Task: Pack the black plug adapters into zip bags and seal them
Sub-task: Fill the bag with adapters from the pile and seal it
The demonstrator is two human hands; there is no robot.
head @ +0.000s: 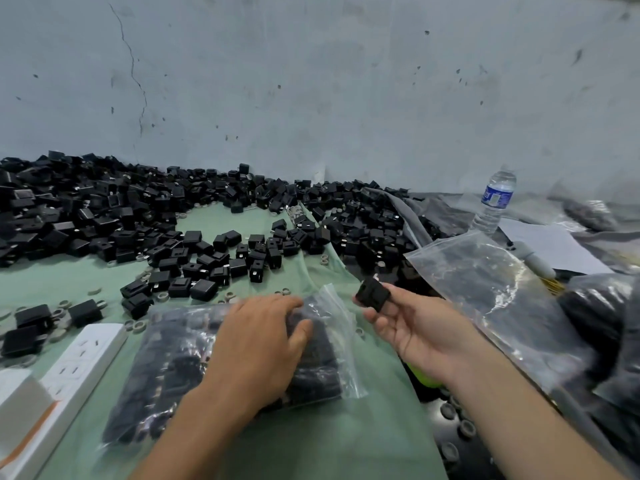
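R hand [414, 327] is pinching one black adapter [373, 294] btwn thumb & fingertips, just beside bag mouth. L hand [263, 336] is pressing, fingers spread, on filled zip bag [173, 368]. Loose adapter pile [138, 209] is lying behind; power strip [79, 358] is sitting to the left.

The middle of the filled zip bag [180, 368] is being covered by the left hand [263, 337] (its contents are being shown only as blurred dark shapes). The lower faces of the plug adapter [372, 293] are being hidden by the fingers of the right hand [412, 329]. The power strip [83, 358] is being cut off at the lower left, and the adapter pile [69, 209] at the left edge. The bottle label [497, 196] is being rendered too small to read. A green object [425, 375] is being masked by the right wrist.
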